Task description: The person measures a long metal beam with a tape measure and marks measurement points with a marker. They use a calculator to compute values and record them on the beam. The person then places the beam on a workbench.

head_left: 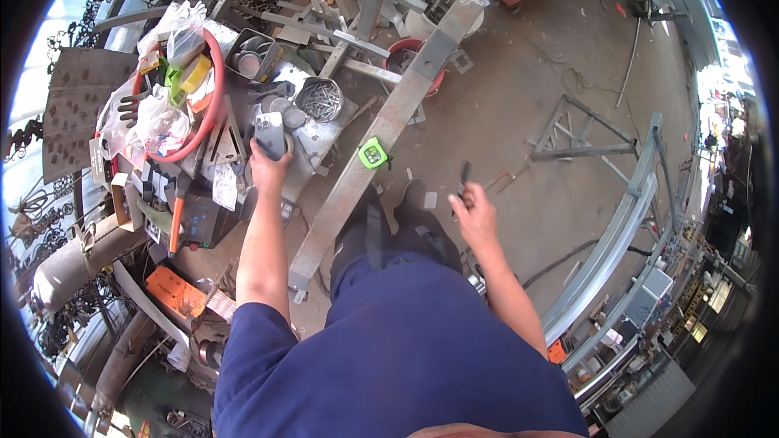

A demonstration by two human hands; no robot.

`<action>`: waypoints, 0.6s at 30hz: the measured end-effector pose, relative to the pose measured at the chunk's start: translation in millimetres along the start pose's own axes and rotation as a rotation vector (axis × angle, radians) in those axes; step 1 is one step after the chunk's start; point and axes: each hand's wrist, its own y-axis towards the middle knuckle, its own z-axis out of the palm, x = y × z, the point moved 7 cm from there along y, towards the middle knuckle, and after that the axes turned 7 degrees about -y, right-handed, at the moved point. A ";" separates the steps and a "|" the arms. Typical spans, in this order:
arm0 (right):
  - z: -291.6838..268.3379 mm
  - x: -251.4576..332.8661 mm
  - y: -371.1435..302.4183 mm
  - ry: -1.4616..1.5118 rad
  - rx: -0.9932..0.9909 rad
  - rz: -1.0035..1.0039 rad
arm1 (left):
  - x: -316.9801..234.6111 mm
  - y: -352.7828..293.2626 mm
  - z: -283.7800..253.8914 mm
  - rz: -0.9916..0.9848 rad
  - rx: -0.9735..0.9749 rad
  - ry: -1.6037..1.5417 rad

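My left hand (269, 169) is closed round the lower end of a grey smartphone (268, 131), whose camera side faces up, over the cluttered bench. Out to the right, above the floor, my right hand (479, 217) grips a thin dark stick-like object (464, 177), perhaps a marker; its exact kind I cannot make out. Between the two hands, a bright green tape measure (373, 152) rests on a long flat metal beam (337, 199) running diagonally in front of me. Neither hand touches the beam.
Left of the phone stands a red-rimmed basin (215, 105) full of plastic bags. A tin of nails or screws (320, 99) sits on the bench. A triangular metal frame (584, 150) lies on the floor at right, near long steel rails (604, 255). Scrap metal fills the far side.
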 end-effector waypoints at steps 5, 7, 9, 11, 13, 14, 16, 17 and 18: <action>62.9 60.2 96.0 -0.264 0.053 -0.187 | -3.8 -4.1 -10.4 0.079 -0.001 -0.010; 80.9 70.4 127.3 -0.340 0.026 -0.199 | -6.0 -6.6 -16.5 0.091 -0.021 -0.019; 95.0 78.3 149.8 -0.419 -0.001 -0.249 | -7.1 -11.7 -26.4 0.099 -0.044 -0.051; 103.8 79.1 160.5 -0.489 -0.012 -0.273 | -1.5 -19.7 -39.3 0.071 -0.011 -0.156; 109.5 77.9 167.8 -0.548 -0.015 -0.276 | 2.2 -28.1 -42.0 -0.020 0.120 -0.595; 110.7 77.9 169.1 -0.565 -0.025 -0.286 | 0.6 -36.8 -43.7 -0.033 0.188 -0.767; 112.3 76.3 169.9 -0.609 -0.026 -0.277 | -4.7 -63.4 -43.4 -0.145 0.375 -1.215; 111.7 77.1 168.8 -0.617 -0.047 -0.285 | -13.3 -77.3 -44.8 -0.149 0.485 -1.376; 110.7 76.8 167.8 -0.632 -0.059 -0.275 | -25.5 -92.0 -46.3 -0.145 0.620 -1.564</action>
